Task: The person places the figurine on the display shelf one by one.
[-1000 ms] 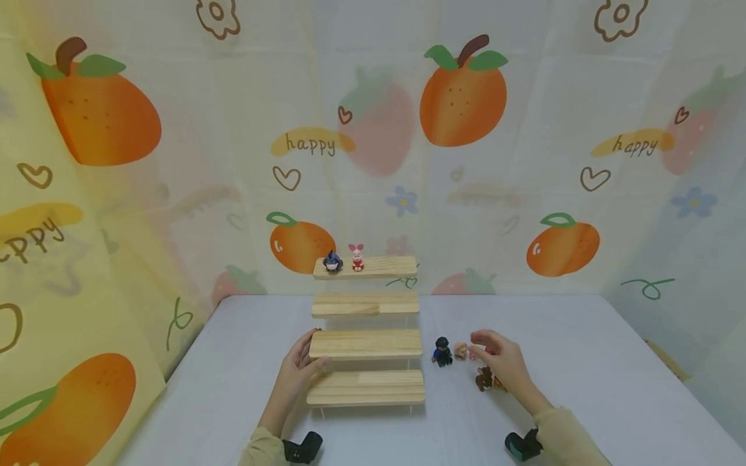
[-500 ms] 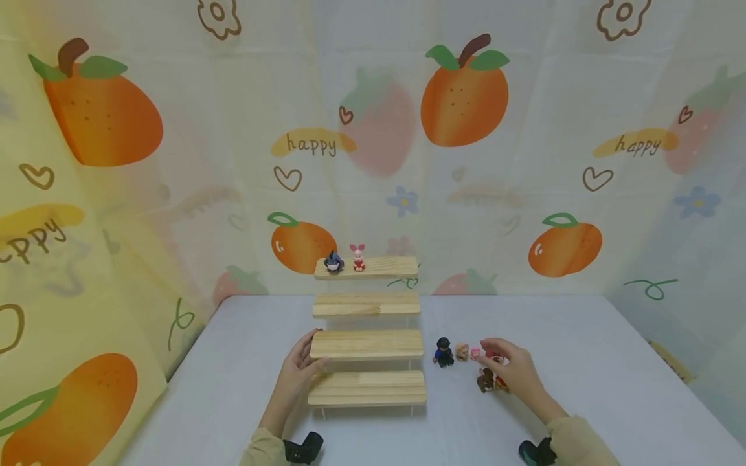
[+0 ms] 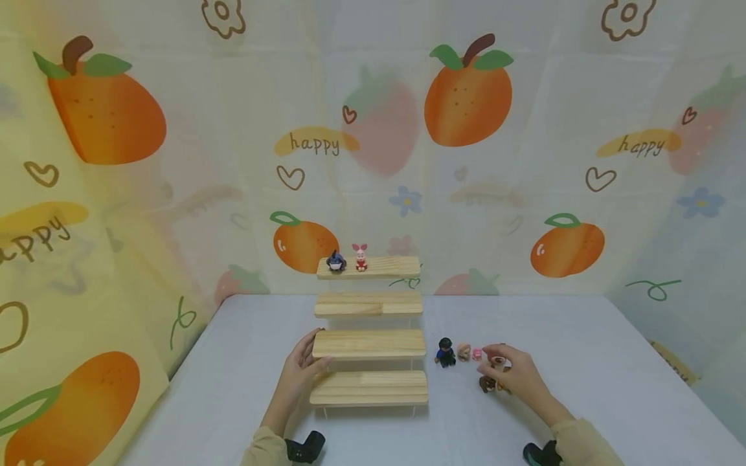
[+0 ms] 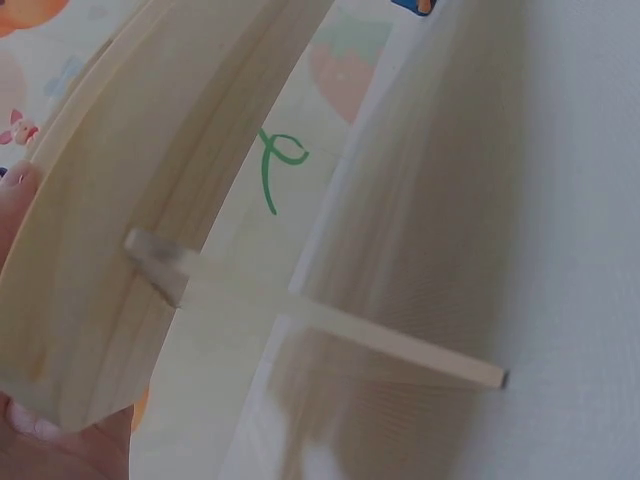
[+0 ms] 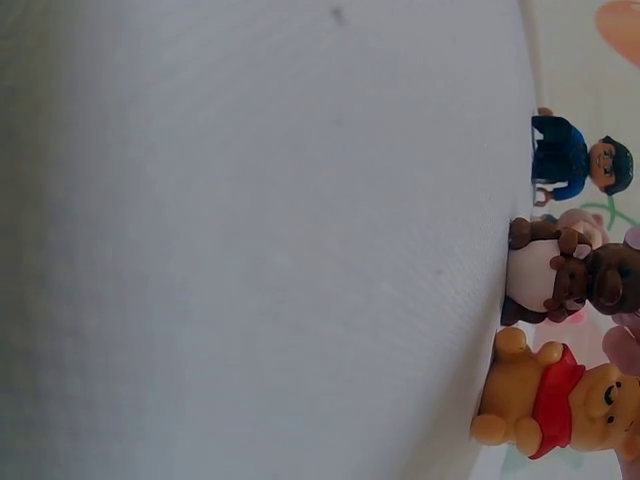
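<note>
My left hand (image 3: 301,362) grips the left end of a board of a four-step wooden display stand (image 3: 368,344); thumb on the front edge, fingers behind. The left wrist view shows that board's underside (image 4: 110,200) and a fingertip (image 4: 15,195). My right hand (image 3: 519,375) is over a group of small figurines on the right, thumb and forefinger apart, partly hiding them. Below its fingers are a brown big-eared figurine (image 5: 540,275) and a yellow bear in a red shirt (image 5: 535,395). Another figurine (image 3: 498,364) shows between the fingers.
A dark-haired figurine in blue and black (image 3: 445,353), a tan one (image 3: 463,351) and a small pink one (image 3: 477,354) stand right of the stand. On its top board sit a blue donkey (image 3: 336,261) and a pink piglet figurine (image 3: 360,259). A printed cloth (image 3: 373,129) hangs behind.
My right hand has shifted right and slightly lower over the figurines, uncovering the small pink one. My left hand keeps its grip on the stand.
</note>
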`<state>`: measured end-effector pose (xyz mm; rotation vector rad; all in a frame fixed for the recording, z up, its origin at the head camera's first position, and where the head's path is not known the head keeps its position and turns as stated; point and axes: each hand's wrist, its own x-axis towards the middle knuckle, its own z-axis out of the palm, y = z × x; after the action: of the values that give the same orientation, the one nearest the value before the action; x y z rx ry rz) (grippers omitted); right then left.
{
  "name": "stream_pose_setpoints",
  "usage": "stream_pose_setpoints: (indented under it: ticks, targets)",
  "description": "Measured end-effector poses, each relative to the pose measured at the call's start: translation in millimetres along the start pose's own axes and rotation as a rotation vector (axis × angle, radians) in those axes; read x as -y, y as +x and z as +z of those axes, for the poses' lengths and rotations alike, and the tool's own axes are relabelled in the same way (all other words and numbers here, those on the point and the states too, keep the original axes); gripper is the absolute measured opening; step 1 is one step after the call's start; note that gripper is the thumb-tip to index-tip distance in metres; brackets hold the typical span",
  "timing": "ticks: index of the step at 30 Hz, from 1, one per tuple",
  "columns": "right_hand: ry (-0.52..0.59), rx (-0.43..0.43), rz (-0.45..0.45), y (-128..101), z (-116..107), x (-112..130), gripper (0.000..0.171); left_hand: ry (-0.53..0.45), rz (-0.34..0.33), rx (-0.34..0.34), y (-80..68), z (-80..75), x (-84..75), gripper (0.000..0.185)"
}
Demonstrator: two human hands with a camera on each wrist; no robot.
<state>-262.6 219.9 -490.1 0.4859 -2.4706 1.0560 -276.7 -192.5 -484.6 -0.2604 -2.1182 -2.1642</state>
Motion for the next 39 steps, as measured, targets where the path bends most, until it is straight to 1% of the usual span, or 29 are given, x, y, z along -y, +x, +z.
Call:
stream_pose_setpoints:
  ticks: [6,8,12,16,19,26,30,33,39]
  targets:
    - [0.031,0.064,-0.006,-1.8,-3.5,-2.2,0.03,0.002,-0.014,0.004,0.1,1.0,-0.9,0.071]
    - [0.017,0.092,-0.017,-1.6,-4.7,-3.9,0.029,0.0,-0.02,0.005,0.2,0.9,-1.2,0.072]
    - [-0.004,0.184,-0.037,0.4,-8.7,-5.5,0.029,-0.018,-0.025,0.004,-0.1,0.2,-1.9,0.071]
    - [-0.013,0.265,-0.039,1.7,-12.4,-5.6,0.032,-0.024,-0.025,0.009,0.2,-0.3,-1.4,0.072]
    - [-0.018,0.293,-0.043,2.1,-12.5,-7.1,0.032,-0.023,-0.022,0.016,0.8,-0.7,-0.3,0.071]
    - [-0.049,0.352,-0.067,3.4,-13.8,-9.0,0.036,-0.017,-0.018,0.009,1.3,-0.7,0.6,0.074]
    - [-0.044,0.377,-0.05,4.1,-14.8,-8.4,0.036,-0.007,-0.003,0.011,1.1,-0.4,0.7,0.073]
    - [-0.041,0.395,-0.042,4.5,-15.4,-8.7,0.035,-0.009,0.001,0.008,0.8,-0.2,1.0,0.073]
    - [-0.037,0.413,-0.077,4.9,-15.4,-11.2,0.031,-0.01,0.003,0.005,1.0,0.2,0.7,0.073]
